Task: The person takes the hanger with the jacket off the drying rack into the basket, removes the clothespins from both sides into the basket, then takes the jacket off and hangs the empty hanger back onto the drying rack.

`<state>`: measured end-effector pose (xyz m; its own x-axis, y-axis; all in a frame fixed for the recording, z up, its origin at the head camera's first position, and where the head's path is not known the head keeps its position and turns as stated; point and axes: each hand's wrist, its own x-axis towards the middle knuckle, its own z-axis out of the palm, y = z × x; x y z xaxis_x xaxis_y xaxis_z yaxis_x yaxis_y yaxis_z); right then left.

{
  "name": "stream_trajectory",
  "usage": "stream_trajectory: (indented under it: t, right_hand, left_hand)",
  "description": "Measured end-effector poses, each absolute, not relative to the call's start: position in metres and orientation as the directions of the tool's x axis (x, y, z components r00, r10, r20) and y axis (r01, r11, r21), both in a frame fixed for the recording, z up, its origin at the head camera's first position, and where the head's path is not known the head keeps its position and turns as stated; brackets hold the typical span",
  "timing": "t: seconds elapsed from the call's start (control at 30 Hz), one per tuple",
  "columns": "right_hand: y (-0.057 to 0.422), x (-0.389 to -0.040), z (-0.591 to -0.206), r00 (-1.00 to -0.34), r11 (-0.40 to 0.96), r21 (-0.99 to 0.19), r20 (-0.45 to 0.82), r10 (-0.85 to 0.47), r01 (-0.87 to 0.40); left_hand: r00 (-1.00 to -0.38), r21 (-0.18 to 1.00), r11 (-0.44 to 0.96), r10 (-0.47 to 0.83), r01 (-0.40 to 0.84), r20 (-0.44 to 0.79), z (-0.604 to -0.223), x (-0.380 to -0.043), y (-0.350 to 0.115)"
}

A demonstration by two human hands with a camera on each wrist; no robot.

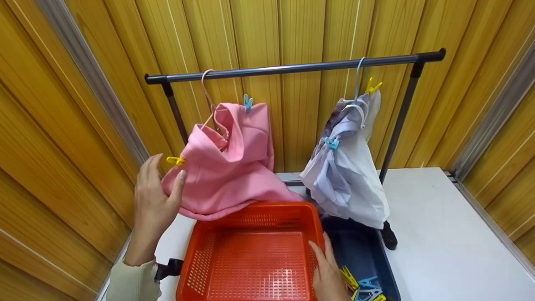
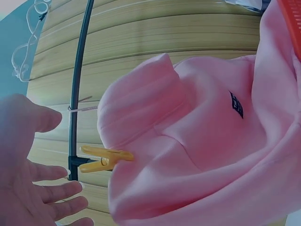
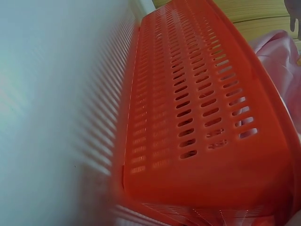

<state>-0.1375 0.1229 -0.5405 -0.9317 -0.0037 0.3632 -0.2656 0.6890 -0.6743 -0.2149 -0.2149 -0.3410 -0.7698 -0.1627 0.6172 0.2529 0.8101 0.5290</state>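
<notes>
A pink sweatshirt [image 1: 225,175] hangs on a pink hanger [image 1: 205,85], its lower edge at the far rim of the red plastic basket [image 1: 255,251]. A yellow clothespin [image 1: 175,161] bites its left edge, and a light blue clothespin [image 1: 248,103] its top. My left hand [image 1: 156,196] is spread beside the yellow clothespin, fingers apart and nothing held; the left wrist view shows a gap between fingertips and clothespin. With my right hand [image 1: 328,271] I grip the basket's right rim, one finger inside the wall. The right wrist view shows the basket's slotted side.
A black rail [image 1: 292,69] carries the hangers. At right hangs a white and pale lilac garment [image 1: 351,171] with a blue clothespin [image 1: 332,143] and a yellow one [image 1: 373,86]. Several loose clothespins [image 1: 368,288] lie in a dark blue tray [image 1: 355,238] beside the basket.
</notes>
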Motion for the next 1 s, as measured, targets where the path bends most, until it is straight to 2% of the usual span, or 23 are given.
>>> stream_trajectory:
  t: [0.47,0.73,1.0]
  right_hand:
    - [0.122,-0.137,-0.541,-0.937,0.681,-0.688,0.348,0.008,-0.249]
    - [0.121,-0.136,-0.541,-0.942,0.695,-0.682,0.334,0.020,-0.227]
    - [0.122,-0.137,-0.543,-0.927,0.684,-0.682,0.374,0.024,-0.257]
  left_hand:
    - [-0.807,0.531,0.821,-0.163,0.208,0.567,-0.349,-0.224,-0.221]
    - [-0.795,0.512,0.828,-0.147,0.226,0.588,-0.356,-0.235,-0.224]
    - [-0.838,0.507,0.843,-0.136,0.183,0.529,-0.360,-0.243,-0.226]
